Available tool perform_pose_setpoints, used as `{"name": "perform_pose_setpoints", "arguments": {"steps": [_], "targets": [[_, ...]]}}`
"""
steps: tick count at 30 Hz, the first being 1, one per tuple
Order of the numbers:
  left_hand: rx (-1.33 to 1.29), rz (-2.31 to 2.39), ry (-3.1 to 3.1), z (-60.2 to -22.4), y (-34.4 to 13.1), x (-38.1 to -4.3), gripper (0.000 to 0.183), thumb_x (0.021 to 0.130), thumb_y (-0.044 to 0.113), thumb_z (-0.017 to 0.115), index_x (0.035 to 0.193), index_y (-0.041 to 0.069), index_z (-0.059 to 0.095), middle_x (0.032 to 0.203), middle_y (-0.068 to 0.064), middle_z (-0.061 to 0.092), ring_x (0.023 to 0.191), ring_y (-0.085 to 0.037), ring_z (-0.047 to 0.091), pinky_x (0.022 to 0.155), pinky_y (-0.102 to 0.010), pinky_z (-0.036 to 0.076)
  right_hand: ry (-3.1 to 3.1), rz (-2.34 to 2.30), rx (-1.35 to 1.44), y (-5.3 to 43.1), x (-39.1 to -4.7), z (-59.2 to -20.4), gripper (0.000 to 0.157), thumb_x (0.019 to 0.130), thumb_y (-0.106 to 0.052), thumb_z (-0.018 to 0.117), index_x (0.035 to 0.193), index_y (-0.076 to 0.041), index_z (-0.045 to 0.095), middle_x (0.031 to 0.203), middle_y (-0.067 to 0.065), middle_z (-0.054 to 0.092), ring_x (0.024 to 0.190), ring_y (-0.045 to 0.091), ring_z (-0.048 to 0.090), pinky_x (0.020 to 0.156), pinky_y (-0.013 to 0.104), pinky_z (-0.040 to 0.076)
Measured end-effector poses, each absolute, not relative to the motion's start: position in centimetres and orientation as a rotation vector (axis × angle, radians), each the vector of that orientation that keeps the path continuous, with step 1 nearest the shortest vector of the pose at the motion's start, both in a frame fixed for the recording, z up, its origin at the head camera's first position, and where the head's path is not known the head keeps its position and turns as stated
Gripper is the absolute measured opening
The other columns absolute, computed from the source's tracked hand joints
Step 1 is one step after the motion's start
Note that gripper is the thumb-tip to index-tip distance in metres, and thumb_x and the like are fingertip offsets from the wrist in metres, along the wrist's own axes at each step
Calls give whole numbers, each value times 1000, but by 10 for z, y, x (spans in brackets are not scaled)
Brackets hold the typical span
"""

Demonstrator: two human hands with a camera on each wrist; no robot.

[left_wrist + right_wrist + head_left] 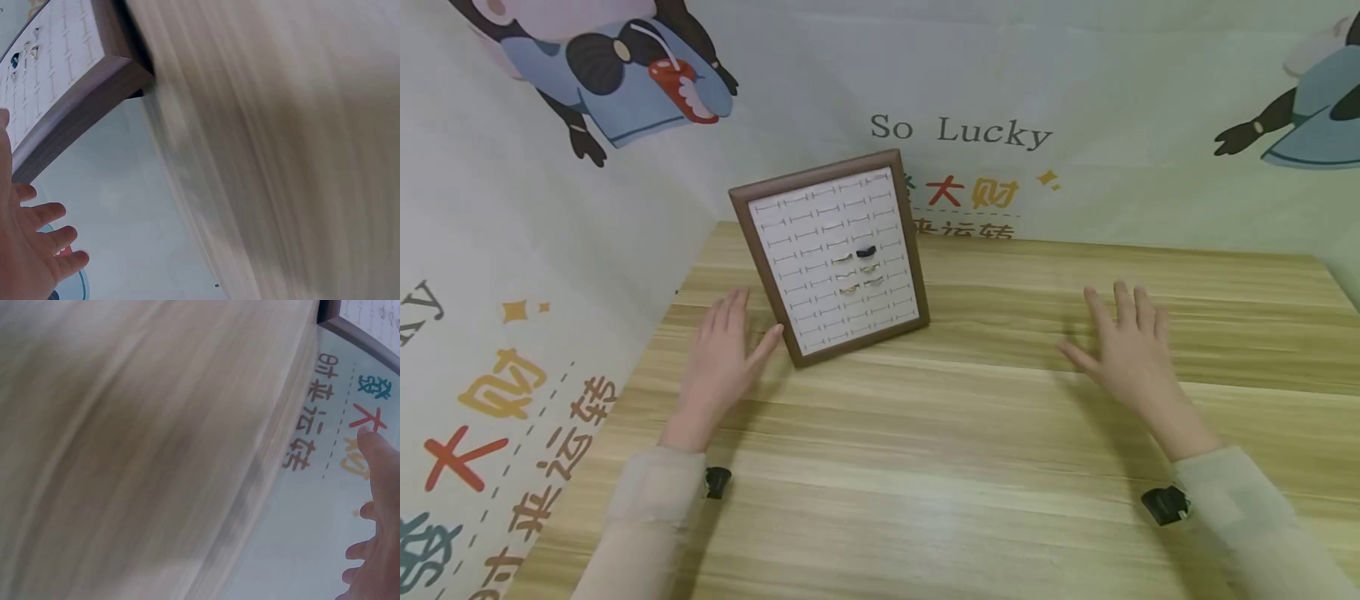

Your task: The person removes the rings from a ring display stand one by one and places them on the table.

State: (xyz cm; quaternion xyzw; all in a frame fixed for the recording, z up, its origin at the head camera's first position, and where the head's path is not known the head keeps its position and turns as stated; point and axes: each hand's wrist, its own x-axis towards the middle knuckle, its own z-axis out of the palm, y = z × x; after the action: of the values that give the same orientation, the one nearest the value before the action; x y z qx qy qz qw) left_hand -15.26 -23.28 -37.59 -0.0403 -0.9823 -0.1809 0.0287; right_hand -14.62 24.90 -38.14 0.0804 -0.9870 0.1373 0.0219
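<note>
A ring display board (831, 233) with a brown frame and a white slotted face stands tilted on the table, left of centre in the head view. Several rings (848, 290) sit in its middle slots, one of them a dark ring (866, 252). Beside the board's lower left edge is my left hand (718, 358), fingers spread, thumb tip right at the frame. In the left wrist view the frame's lower corner (119, 75) shows close past the fingers (47, 214). My right hand (1131, 354) is held out over the table's right side with spread fingers, holding nothing.
The wood-grain table (940, 467) fills the space before me. Behind it and to the left hangs a printed cloth (805, 75) with cartoon figures and lettering. Black wrist devices (1165, 505) show beneath both sleeves.
</note>
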Motion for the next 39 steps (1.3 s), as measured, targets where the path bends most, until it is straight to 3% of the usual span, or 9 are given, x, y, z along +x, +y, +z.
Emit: {"name": "perform_pose_setpoints", "arguments": {"steps": [4, 14, 23, 33, 39], "targets": [[-65, -751, -2930, -373, -229, -157, 80, 109, 45, 48, 162, -8, 19, 166, -34, 27, 153, -53, 26, 128, -64, 22, -3001, 447, 304, 239, -150, -378, 79, 102, -38, 65, 159, 5, 31, 162, 42, 20, 149, 65, 15, 122, 80, 13], [114, -1317, -2805, -368, -219, -174, 94, 104, 24, 66, 166, -2, 1, 165, -35, 26, 151, -52, 33, 124, -60, 35, -2851, 530, 418, 203, -163, -363, 61, 104, -20, 65, 150, 11, 42, 152, 42, 40, 142, 59, 37, 121, 70, 31], [194, -1584, -2719, -370, -215, -182, 96, 100, 6, 68, 169, 9, 1, 160, -32, 38, 147, -48, 42, 120, -54, 45, -2818, 695, 490, 166, -176, -348, 52, 106, -16, 60, 148, 12, 46, 149, 37, 47, 141, 54, 43, 121, 64, 36], [194, -1626, -2679, -373, -206, -186, 93, 97, -2, 67, 169, 10, 9, 152, -32, 41, 138, -46, 51, 115, -51, 50, -2779, 702, 615, 137, -187, -346, 47, 105, -11, 60, 145, 12, 50, 147, 35, 51, 138, 51, 47, 121, 60, 40], [226, -1653, -2649, -375, -204, -185, 90, 96, -2, 65, 168, 9, 12, 150, -29, 42, 134, -42, 55, 108, -40, 54, -2709, 701, 710, 121, -194, -347, 41, 101, -5, 63, 138, 12, 56, 140, 33, 58, 133, 49, 54, 119, 57, 43]]}}
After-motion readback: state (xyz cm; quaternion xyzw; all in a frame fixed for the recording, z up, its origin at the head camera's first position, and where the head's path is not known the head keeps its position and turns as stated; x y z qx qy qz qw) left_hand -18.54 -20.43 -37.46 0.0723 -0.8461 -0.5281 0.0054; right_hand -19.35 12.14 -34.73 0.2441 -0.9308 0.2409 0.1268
